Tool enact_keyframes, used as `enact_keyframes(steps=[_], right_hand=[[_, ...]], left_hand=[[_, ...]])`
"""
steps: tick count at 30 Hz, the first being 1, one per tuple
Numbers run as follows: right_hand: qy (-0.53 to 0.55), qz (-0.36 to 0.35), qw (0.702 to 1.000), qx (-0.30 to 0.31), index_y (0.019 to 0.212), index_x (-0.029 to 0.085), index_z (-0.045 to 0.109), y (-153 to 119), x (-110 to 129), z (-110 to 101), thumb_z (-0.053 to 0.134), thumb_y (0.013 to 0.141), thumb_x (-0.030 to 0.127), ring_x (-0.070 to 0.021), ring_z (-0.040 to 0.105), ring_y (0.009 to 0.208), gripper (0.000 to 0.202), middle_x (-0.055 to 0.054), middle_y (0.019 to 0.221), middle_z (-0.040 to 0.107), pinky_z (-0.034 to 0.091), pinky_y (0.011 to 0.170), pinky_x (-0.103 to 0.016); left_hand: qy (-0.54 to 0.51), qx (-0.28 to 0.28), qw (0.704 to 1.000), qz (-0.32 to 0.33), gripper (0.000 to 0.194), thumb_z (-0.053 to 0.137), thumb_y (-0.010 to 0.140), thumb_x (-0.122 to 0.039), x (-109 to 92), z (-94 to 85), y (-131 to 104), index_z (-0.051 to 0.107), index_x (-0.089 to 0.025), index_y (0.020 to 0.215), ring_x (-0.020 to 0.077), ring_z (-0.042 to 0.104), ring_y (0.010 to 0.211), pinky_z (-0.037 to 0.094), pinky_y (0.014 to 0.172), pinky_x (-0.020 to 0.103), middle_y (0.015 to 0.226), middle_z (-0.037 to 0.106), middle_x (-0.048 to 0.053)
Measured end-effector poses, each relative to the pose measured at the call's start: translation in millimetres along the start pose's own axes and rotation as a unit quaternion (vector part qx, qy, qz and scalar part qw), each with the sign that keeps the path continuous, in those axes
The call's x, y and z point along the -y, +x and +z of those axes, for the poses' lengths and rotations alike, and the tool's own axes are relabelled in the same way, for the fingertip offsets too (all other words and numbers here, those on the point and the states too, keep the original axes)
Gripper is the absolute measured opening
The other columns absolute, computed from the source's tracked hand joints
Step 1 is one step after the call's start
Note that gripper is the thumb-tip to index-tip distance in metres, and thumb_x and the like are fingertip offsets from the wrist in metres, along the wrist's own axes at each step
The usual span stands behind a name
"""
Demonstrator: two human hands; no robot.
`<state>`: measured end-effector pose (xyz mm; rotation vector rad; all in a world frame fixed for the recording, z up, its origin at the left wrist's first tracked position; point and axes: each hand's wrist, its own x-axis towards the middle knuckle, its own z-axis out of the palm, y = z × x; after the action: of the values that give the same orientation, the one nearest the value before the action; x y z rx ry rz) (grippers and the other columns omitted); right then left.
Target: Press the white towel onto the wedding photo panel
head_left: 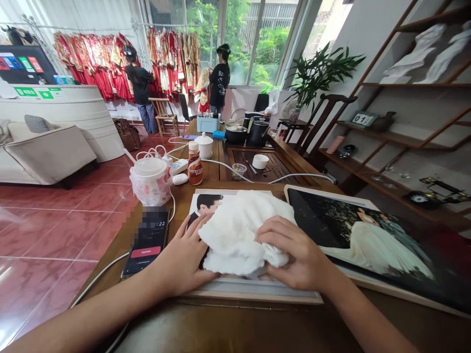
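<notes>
A bunched white cloth [245, 225] lies over a framed photo [253, 290] on the wooden table, hiding most of the picture. My right hand [292, 252] grips the cloth, fingers curled into its folds. Spread flat at the photo's left side is my left hand [189, 257], its fingers apart, close to the cloth's edge. To the right rests a larger framed wedding photo [368, 235], a white gown showing on a dark ground. Left of my left hand is a lit smartphone [147, 240] with a cable plugged in.
Behind the photos stand a bagged white tub [150, 179], a coffee bottle [195, 164], a lidded white pot [204, 146] and a small white cup [260, 161]. A white cable [298, 175] crosses the table. Two people stand near hanging red garments [91, 63]. Shelves [412, 139] line the right.
</notes>
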<state>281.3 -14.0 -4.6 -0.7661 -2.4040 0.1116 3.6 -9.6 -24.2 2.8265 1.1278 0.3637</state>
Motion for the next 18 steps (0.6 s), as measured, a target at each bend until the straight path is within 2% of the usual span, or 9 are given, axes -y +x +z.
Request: enact_keyframes(steps=[4,8,11,15,18], right_hand=[[-0.041,0.027,0.999,-0.02,0.1,0.02,0.057,-1,-6,-4,0.063,0.07,0.011,-0.0254,0.055,0.092,0.032,-0.008,0.096,0.062,0.047,0.082,-0.042],[0.009,0.008,1.0,0.005,0.101,0.019,0.057,0,5,2,0.066,0.068,0.013,-0.0245,0.054,0.091,0.035,-0.008,0.097,0.061,0.047,0.082,-0.041],[0.023,-0.006,1.0,0.01,0.102,0.02,0.057,0,5,3,0.066,0.068,0.014,-0.0238,0.055,0.09,0.035,-0.007,0.096,0.062,0.047,0.081,-0.04],[-0.048,0.021,0.998,-0.023,0.101,0.021,0.058,-3,-10,-3,0.063,0.071,0.013,-0.0251,0.056,0.09,0.031,-0.008,0.096,0.063,0.048,0.08,-0.041],[-0.06,0.03,0.997,-0.024,0.102,0.02,0.058,-2,-10,-4,0.063,0.072,0.013,-0.0254,0.055,0.09,0.031,-0.008,0.096,0.062,0.048,0.08,-0.041]], left_hand=[[-0.003,-0.019,1.0,-0.015,0.066,0.049,0.094,-0.055,-5,-4.1,1,0.035,-0.02,0.149,0.0336,0.023,0.144,0.018,0.117,0.054,0.156,0.031,0.011],[-0.004,0.003,1.0,-0.013,0.066,0.056,0.091,-0.052,-6,-6.3,1,0.041,-0.019,0.146,0.0353,0.03,0.141,0.017,0.116,0.057,0.154,0.035,0.012],[0.001,0.015,1.0,0.0,0.076,0.064,0.083,-0.049,-3,-2.7,1,0.039,-0.017,0.148,0.0367,0.025,0.143,0.016,0.116,0.058,0.156,0.031,0.014],[-0.001,-0.022,1.0,-0.009,0.071,0.054,0.092,-0.053,-3,0.6,1,0.034,-0.018,0.15,0.0341,0.021,0.145,0.018,0.116,0.056,0.156,0.031,0.013],[-0.007,-0.027,0.999,-0.018,0.069,0.049,0.094,-0.056,-5,-1.3,1,0.034,-0.018,0.15,0.035,0.022,0.144,0.02,0.116,0.056,0.155,0.031,0.013]])
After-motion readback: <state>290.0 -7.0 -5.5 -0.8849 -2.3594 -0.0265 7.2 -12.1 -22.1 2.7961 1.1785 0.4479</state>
